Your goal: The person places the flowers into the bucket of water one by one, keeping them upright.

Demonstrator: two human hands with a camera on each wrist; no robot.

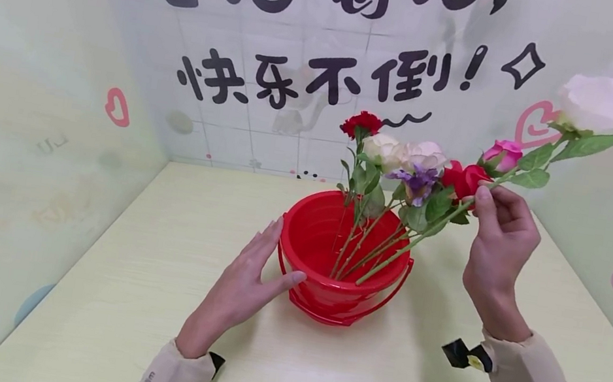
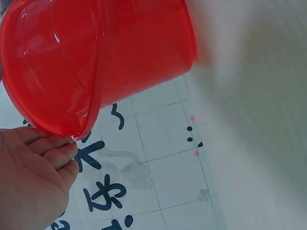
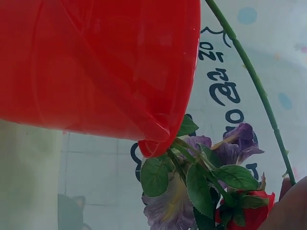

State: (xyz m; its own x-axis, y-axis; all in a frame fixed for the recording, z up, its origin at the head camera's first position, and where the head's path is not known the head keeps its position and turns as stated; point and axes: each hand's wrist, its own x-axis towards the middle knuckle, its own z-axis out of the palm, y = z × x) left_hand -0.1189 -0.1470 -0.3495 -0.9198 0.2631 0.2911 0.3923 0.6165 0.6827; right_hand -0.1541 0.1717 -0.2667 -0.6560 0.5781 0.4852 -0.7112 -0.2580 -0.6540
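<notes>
A red bucket point(image 1: 320, 299) stands on the table with several artificial flowers leaning to the right inside it. My left hand point(image 1: 235, 286) lies along the bucket's left side, fingers extended and fingertips right at the rim; the left wrist view shows those fingers point(image 2: 60, 151) beside the rim too. Over the table on the right, my right hand point(image 1: 504, 240) pinches the green stem point(image 3: 261, 91) of a large pale pink rose point(image 1: 599, 103). The stem's lower end overlaps the bucket's opening. Close behind the pinching fingers are a red rose point(image 1: 463, 180) and a pink rosebud point(image 1: 503, 156).
Among the flowers in the bucket are a red carnation point(image 1: 361, 123), a cream rose point(image 1: 384, 152) and a purple flower point(image 1: 416, 184). The bucket's handle point(image 1: 394, 296) hangs down at its front. A printed wall point(image 1: 290, 142) closes off the table's back, with walls at both sides.
</notes>
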